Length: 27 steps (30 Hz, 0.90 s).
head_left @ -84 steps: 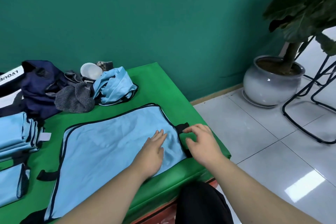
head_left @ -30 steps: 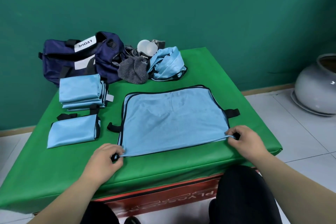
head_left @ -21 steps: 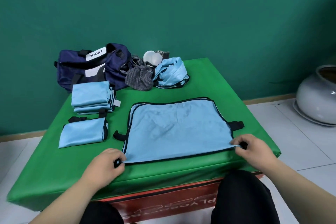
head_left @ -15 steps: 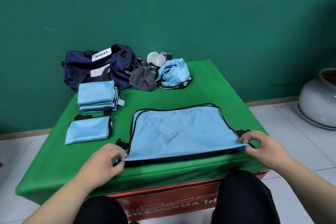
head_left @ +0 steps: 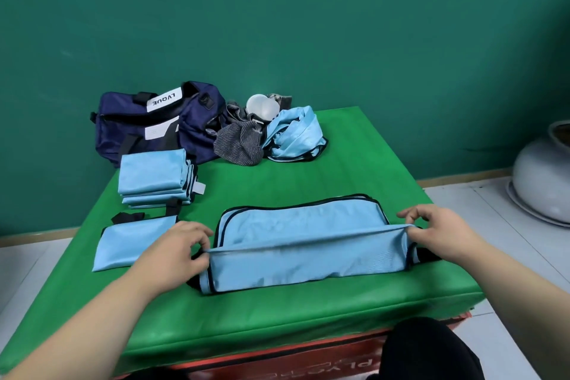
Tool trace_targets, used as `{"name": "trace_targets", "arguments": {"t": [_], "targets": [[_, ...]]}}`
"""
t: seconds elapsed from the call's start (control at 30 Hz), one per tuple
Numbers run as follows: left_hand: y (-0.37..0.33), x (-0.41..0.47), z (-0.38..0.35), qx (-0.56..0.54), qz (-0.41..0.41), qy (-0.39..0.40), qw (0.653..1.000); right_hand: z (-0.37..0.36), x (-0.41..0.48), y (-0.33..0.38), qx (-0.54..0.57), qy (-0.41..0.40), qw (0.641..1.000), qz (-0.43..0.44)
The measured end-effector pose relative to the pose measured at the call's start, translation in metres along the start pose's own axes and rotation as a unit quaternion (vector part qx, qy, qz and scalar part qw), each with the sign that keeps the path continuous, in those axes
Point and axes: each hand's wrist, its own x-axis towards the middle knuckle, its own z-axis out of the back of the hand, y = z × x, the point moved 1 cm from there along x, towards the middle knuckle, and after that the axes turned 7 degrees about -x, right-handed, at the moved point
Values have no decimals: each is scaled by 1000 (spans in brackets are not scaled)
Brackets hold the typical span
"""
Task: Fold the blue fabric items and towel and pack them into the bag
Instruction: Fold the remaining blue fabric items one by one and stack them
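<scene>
Hands on the cloth, both of them. The left hand (head_left: 179,253) pinches the light blue fabric piece (head_left: 302,244) at its nine o'clock end, fingers curled round the hem. The right hand (head_left: 441,237) pinches the three o'clock end between thumb and forefinger, its other fingers raised loose above the cloth. Between the two grips the held edge runs as a straight lifted ridge. The near part slopes down from it to the green pad (head_left: 354,163), and the far part lies flat beyond, black piping along its rim.

That piece sits on the six o'clock half of the pad, close to the person. Just beside the left hand, at about eight o'clock, a single folded blue piece (head_left: 132,244) lies flat with a black strap at its far corner. Behind it, at ten o'clock, sits a stack of folded blue pieces (head_left: 151,176), neat enough (a white tag sticks out on its right side).

Up at eleven o'clock the navy bag (head_left: 154,126) rests against the teal wall, a white label on top. Touching its right side is the grey striped towel (head_left: 240,142), bunched. At twelve o'clock a crumpled blue fabric item (head_left: 296,133) leans against the towel, with a white round thing (head_left: 262,106) behind them. Off the pad, at three o'clock on the tiled floor, stands a pale glazed pot (head_left: 543,182).
</scene>
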Motion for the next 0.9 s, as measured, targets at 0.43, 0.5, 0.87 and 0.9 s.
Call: {"name": "trace_targets", "arguments": {"t": [0.43, 0.5, 0.87, 0.9], "targets": [[42, 116, -23, 161, 119, -18, 980, -27, 121, 19, -111, 27, 992, -59], [44, 118, -30, 175, 134, -7, 975, -31, 125, 19, -139, 38, 988, -47], [-12, 27, -50, -18, 140, -128, 982, -84, 112, 120, -157, 78, 972, 156], [-18, 16, -53, -33, 148, -120, 981, -96, 110, 135, -154, 92, 967, 179]]}}
